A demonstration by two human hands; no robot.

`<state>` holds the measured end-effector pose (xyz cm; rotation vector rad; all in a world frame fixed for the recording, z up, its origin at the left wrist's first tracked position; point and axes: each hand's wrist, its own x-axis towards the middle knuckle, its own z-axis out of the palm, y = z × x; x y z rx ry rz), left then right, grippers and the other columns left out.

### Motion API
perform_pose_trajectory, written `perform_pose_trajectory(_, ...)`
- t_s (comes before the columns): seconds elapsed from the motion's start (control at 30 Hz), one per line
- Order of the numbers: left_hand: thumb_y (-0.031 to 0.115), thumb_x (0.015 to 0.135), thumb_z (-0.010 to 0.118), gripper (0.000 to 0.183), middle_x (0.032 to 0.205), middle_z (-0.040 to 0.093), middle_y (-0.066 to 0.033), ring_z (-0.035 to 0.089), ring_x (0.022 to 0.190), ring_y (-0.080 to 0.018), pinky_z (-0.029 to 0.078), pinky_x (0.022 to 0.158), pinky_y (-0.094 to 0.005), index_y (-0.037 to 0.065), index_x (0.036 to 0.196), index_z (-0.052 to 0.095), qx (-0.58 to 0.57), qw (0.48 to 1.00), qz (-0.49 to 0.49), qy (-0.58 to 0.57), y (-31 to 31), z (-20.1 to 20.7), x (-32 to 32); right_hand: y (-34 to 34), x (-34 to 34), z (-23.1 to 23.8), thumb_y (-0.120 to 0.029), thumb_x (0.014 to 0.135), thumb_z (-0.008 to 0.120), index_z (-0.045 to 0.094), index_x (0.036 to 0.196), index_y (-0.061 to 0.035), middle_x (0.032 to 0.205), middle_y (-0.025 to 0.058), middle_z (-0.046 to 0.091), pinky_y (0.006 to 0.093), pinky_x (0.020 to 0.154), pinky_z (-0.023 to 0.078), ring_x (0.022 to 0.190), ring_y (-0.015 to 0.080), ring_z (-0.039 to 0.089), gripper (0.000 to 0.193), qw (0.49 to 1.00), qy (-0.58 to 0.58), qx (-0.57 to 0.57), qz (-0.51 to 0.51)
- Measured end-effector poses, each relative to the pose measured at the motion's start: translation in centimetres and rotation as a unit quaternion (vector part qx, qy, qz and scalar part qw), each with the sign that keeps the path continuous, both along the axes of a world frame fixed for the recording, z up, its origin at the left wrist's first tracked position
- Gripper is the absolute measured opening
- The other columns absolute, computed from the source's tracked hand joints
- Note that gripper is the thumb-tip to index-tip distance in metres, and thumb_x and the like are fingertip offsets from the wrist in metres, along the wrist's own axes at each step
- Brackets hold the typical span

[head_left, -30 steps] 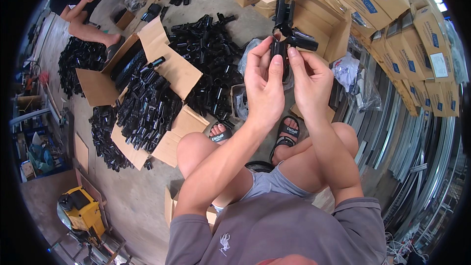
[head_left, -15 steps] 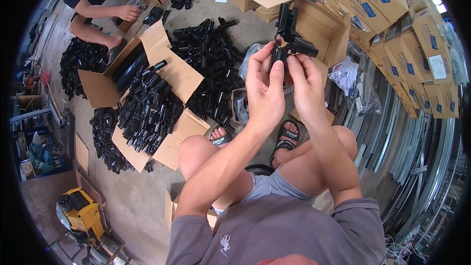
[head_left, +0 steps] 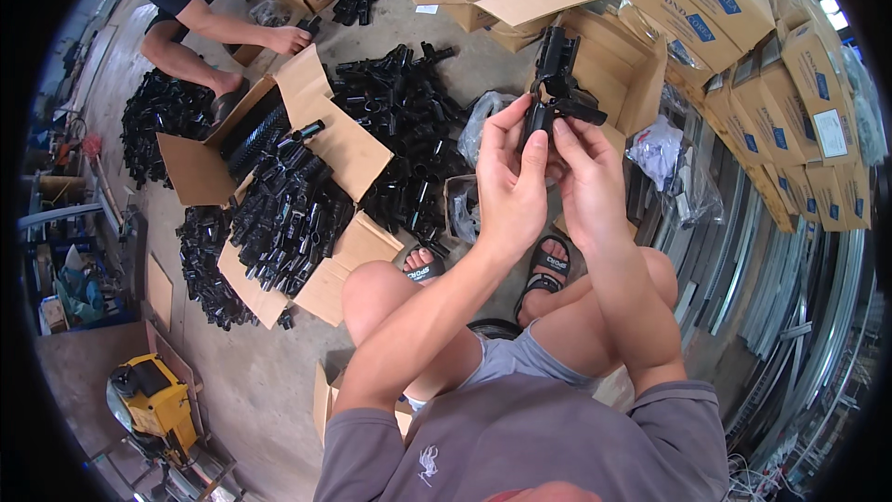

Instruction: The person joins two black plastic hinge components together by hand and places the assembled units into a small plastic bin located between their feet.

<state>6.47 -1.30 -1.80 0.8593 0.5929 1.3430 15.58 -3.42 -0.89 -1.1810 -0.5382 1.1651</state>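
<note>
Both hands are raised before me and closed around a glossy black branched fitting (head_left: 556,58). My left hand (head_left: 513,172) grips its lower end, the thumb laid along its near side. My right hand (head_left: 595,177) pinches it from the right, just below a short arm that sticks out to that side. The fitting's upper part points away from me, and its lower end is partly hidden by my fingers. Beyond it stands an open cardboard box (head_left: 624,60). A clear plastic bag (head_left: 485,125) lies to the left of my hands.
Black fittings lie in a large pile (head_left: 409,121) and spill from an open carton (head_left: 190,167) on the left. A co-worker's hand (head_left: 290,39) holds a small black part at the upper left. Stacked cartons (head_left: 701,0) and long metal profiles (head_left: 734,251) line the right.
My hands and the fitting have shifted slightly right and nearer to me in the view. The co-worker's hand has moved right and now holds a small black part.
</note>
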Motion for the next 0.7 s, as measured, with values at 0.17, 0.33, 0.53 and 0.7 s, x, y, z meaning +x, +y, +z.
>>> perform_pose_trajectory(0.17, 0.002, 0.101, 0.051, 0.038, 0.138, 0.056, -0.0154, 0.055, 0.124, -0.0169, 0.044, 0.105, -0.0301, -0.005, 0.138, 0.041, -0.021, 1.0, -0.012, 0.003, -0.2, 0.4, 0.0, 0.0, -0.3, -0.4, -0.018, 0.101, 0.061, 0.064, 0.114, -0.0058, 0.1, 0.0018, 0.068, 0.0255, 0.072, 0.049, 0.083, 0.0094, 0.062, 0.018, 0.997, 0.077, 0.016, -0.007)
perform_pose_trajectory(0.33, 0.003, 0.102, 0.051, 0.038, 0.136, 0.057, -0.0152, 0.056, 0.123, -0.0168, 0.044, 0.105, -0.0296, -0.005, 0.137, 0.043, -0.014, 1.0, 0.001, 0.012, -0.2, 0.3, 0.1, 0.1, -1.0, -0.5, -0.014, 0.097, 0.066, 0.066, 0.11, -0.0023, 0.099, 0.0037, 0.071, 0.0243, 0.074, 0.049, 0.083, 0.0085, 0.064, 0.017, 0.995, 0.067, 0.042, -0.061)
perform_pose_trajectory(0.53, 0.004, 0.102, 0.05, 0.036, 0.13, 0.06, -0.0151, 0.058, 0.117, -0.0156, 0.047, 0.099, -0.0286, -0.005, 0.137, 0.043, -0.04, 0.999, 0.017, 0.008, 0.0, 0.3, -0.1, 0.1, -1.0, -1.3, -0.012, 0.096, 0.068, 0.068, 0.111, -0.0037, 0.103, 0.0031, 0.072, 0.0233, 0.076, 0.047, 0.087, 0.0092, 0.065, 0.017, 0.996, 0.055, 0.045, -0.052)
perform_pose_trajectory(0.7, 0.003, 0.102, 0.05, 0.036, 0.127, 0.061, -0.0164, 0.06, 0.113, -0.0161, 0.049, 0.096, -0.0288, -0.007, 0.136, 0.042, -0.042, 0.999, 0.024, 0.007, 0.1, 0.1, -0.1, 0.0, -0.8, -1.2, -0.011, 0.096, 0.067, 0.068, 0.114, -0.0032, 0.106, 0.0049, 0.071, 0.0277, 0.079, 0.05, 0.09, 0.0128, 0.066, 0.02, 0.997, 0.05, 0.039, -0.048)
